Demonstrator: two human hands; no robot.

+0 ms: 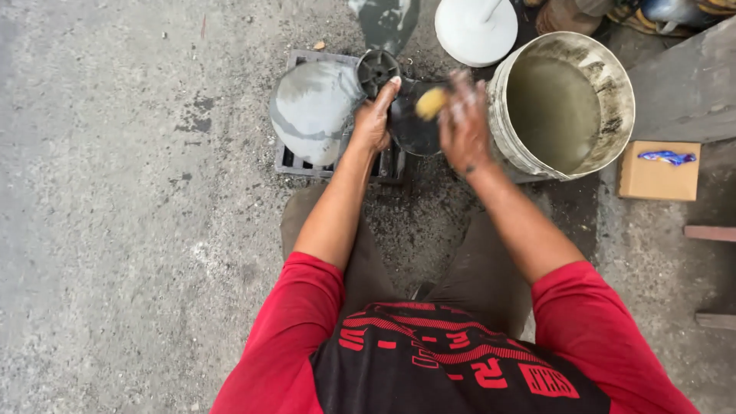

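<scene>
I see the big bucket (566, 107) of murky water standing right of the drain grate (295, 161). Above the grate my left hand (373, 121) grips the fan blade (349, 103). One blade looks wet and dark, another still grey. My right hand (462, 123) pinches a yellow sponge (431, 102) against it.

At upper centre of the frame, the left hand (373, 119) grips a grey fan blade (318, 107) at its hub; the right hand (462, 123) presses a yellow sponge (431, 102) on it, beside a bucket (506, 146) of murky water.
</scene>
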